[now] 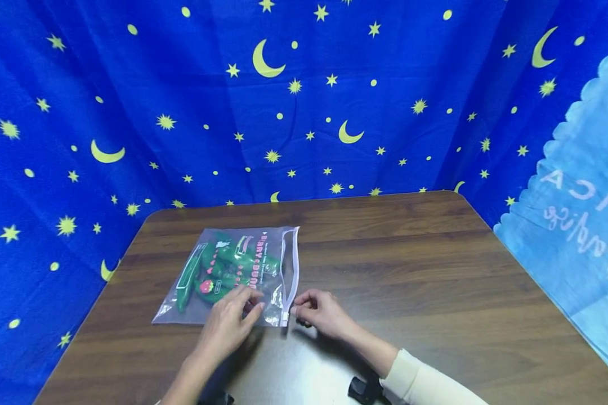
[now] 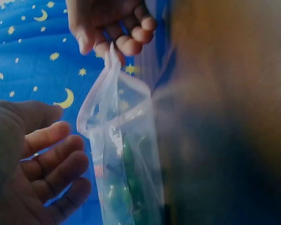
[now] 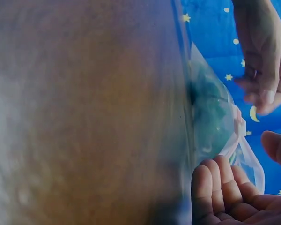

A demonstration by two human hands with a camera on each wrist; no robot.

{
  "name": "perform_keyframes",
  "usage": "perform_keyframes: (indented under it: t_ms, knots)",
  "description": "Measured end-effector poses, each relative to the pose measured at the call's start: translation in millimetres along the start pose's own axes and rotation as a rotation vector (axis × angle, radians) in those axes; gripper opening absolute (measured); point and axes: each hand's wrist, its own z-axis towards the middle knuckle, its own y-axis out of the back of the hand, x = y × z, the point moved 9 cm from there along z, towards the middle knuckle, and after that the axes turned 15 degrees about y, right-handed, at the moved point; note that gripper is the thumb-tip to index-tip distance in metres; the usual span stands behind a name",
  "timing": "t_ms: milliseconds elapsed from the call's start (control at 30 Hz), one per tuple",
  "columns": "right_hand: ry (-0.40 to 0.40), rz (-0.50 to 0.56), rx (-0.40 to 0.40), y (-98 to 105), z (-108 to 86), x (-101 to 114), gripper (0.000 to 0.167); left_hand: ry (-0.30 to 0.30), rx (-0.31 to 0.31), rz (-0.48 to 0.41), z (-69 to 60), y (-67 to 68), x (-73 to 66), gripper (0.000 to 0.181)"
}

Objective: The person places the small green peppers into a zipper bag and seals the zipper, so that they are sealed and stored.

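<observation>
A clear zip bag (image 1: 271,304) with pink lettering and a strawberry print lies on the table, its white-edged mouth to the right and gaping. Inside show green things (image 1: 228,261) whose kind I cannot tell through the print. A small white slider (image 1: 285,316) sits at the mouth's near corner. My left hand (image 1: 233,315) hovers over the bag's near edge, fingers loosely bent, thumb apart. Beside the slider corner is my right hand (image 1: 324,315). In the right wrist view its fingers (image 3: 220,183) look extended, the thumb away from them, with nothing pinched.
The brown wooden table (image 1: 410,270) extends right of and behind the bag. A blue curtain (image 1: 223,95) with moons and stars hangs behind it, and a light-blue cloth (image 1: 582,225) hangs at the right. A black device (image 1: 362,389) shows by the right forearm.
</observation>
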Motion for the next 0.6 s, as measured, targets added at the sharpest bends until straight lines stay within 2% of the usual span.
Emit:
perform_keyframes:
  t_ms: [67,133,267,367,533,600]
  knots:
    - [-0.021,0.033,0.01,-3.0,-1.3,-2.0,0.027,0.0,0.002,0.026,-8.8,-2.8,-1.8,0.013]
    - [-0.03,0.064,0.023,-6.6,-2.0,-2.9,0.026,0.043,0.048,0.002,-16.2,-6.8,-0.5,0.014]
    - [-0.038,0.086,0.048,-13.4,-2.5,-3.3,0.022,0.229,0.281,-0.176,-30.5,-24.0,11.3,0.012]
    - [-0.054,0.102,0.057,-17.9,-2.8,-3.3,0.022,0.35,0.45,-0.324,-42.2,-39.0,20.2,0.018]
    - [-0.07,0.129,0.071,-26.3,-2.7,0.0,0.026,0.447,0.639,-0.52,-57.9,-58.3,25.1,0.028]
    - [-0.068,0.12,0.066,-28.1,-2.3,0.8,0.027,0.485,0.687,-0.584,-62.3,-63.6,25.7,0.03]
